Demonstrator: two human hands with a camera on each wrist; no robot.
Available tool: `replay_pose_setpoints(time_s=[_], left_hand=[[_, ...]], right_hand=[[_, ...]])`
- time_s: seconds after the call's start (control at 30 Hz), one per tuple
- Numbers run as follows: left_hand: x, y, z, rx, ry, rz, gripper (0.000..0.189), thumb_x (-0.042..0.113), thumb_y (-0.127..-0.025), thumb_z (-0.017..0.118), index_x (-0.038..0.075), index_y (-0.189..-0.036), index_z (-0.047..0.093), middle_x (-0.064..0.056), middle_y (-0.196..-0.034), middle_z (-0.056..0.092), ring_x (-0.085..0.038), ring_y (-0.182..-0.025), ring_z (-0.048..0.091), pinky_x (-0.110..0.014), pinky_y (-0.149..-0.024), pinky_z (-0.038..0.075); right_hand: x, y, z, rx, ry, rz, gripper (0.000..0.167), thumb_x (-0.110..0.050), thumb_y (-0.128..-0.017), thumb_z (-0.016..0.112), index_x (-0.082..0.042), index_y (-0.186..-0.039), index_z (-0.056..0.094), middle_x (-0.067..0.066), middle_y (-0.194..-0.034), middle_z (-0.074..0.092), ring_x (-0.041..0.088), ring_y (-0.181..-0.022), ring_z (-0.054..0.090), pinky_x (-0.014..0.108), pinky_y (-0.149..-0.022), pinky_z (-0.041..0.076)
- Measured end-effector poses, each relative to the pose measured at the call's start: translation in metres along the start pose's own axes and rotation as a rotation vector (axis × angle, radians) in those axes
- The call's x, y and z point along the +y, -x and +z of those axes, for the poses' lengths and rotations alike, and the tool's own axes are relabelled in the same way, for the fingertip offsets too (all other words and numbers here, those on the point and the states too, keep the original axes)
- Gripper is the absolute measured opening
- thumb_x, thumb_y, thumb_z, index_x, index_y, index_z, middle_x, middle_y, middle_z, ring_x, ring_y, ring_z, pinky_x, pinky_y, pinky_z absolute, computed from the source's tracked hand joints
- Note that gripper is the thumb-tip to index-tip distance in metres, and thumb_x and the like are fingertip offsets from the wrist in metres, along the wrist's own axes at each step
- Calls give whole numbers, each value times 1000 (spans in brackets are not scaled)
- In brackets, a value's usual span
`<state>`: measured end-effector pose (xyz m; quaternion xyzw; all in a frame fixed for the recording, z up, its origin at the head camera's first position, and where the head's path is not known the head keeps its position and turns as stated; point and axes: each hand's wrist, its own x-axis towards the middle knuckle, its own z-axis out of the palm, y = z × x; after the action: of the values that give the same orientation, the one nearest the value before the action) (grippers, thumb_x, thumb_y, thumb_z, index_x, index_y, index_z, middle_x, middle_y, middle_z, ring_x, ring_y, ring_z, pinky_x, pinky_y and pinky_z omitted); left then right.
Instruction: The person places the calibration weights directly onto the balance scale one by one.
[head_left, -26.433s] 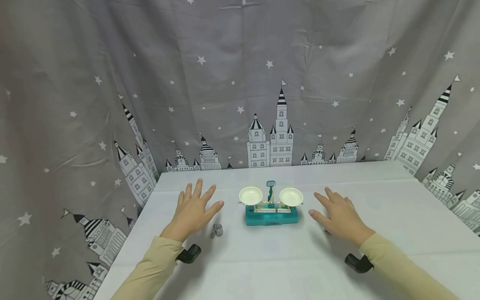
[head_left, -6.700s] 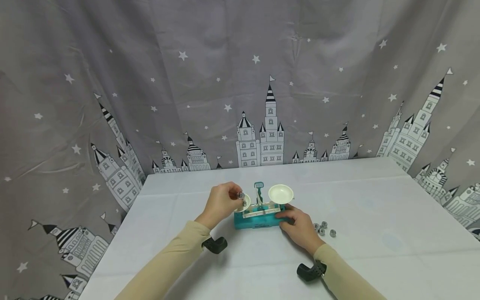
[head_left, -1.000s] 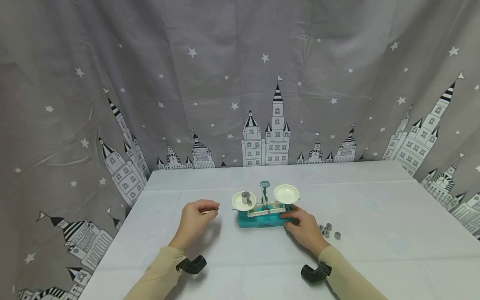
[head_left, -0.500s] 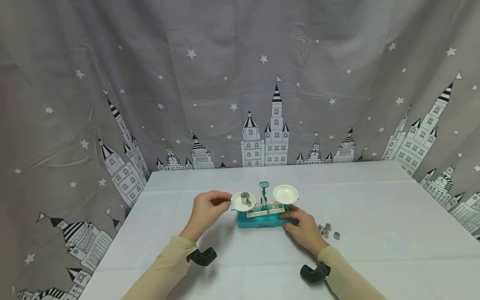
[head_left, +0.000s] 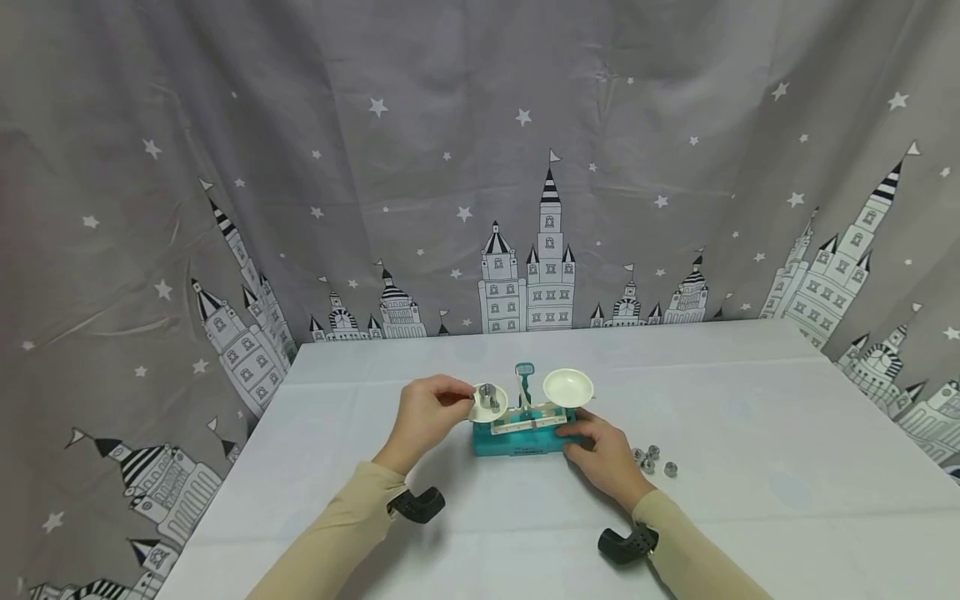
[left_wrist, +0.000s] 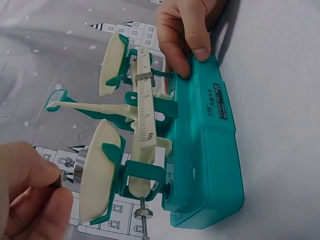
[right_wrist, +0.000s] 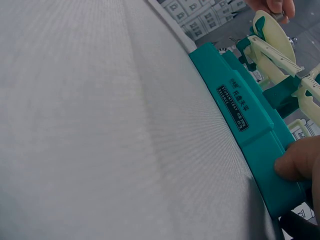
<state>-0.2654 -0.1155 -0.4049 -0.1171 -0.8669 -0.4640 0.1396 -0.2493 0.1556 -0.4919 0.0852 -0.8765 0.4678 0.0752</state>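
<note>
A teal tray balance [head_left: 510, 443] with two cream pans stands in the middle of the table. My left hand [head_left: 426, 417] is at the left pan [left_wrist: 99, 177] and pinches a small metal weight [left_wrist: 61, 177] between thumb and fingertips, right beside the pan's rim. On that pan stands a larger metal weight [head_left: 488, 392] with a smaller one by it. The right pan [head_left: 568, 388] carries nothing. My right hand [head_left: 606, 458] grips the right end of the base, its thumb on the front face in the right wrist view.
Several small metal weights [head_left: 648, 462] lie on the white tablecloth [head_left: 750, 500] to the right of my right hand. Behind the table hangs a grey curtain [head_left: 420, 125] printed with castles and stars. A printed scale beam [left_wrist: 146, 107] runs between the two pans.
My left hand has moved right, with the small weight, from beside the balance to the left pan's edge. The right hand keeps its grip on the base.
</note>
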Motion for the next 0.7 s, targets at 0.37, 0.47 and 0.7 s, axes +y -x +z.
replay_pose_setpoints(time_s=[0.37, 0.47, 0.7], left_hand=[[2, -5, 4, -29, -36, 6, 14, -2, -80, 74, 6, -90, 80, -9, -91, 78, -14, -77, 70, -21, -68, 59], [2, -6, 6, -32, -50, 22, 14, -2, -79, 74, 6, -89, 79, -8, -90, 78, -14, -77, 69, -21, -67, 59], [1, -7, 7, -38, -68, 47, 14, -3, -79, 74, 6, -89, 79, -8, -89, 78, -14, -77, 70, -21, -68, 60]], right_hand=[[1, 0, 0, -3, -4, 10, 20, -4, -86, 69, -10, -103, 78, 25, -150, 53, 46, -143, 46, 60, -118, 38], [1, 0, 0, -2, -6, 11, 20, -4, -86, 69, -10, -103, 78, 25, -150, 53, 46, -143, 46, 60, -118, 38], [0, 0, 0, -1, -20, 1, 20, -3, -86, 68, -10, -102, 78, 25, -149, 53, 46, -143, 46, 59, -117, 39]])
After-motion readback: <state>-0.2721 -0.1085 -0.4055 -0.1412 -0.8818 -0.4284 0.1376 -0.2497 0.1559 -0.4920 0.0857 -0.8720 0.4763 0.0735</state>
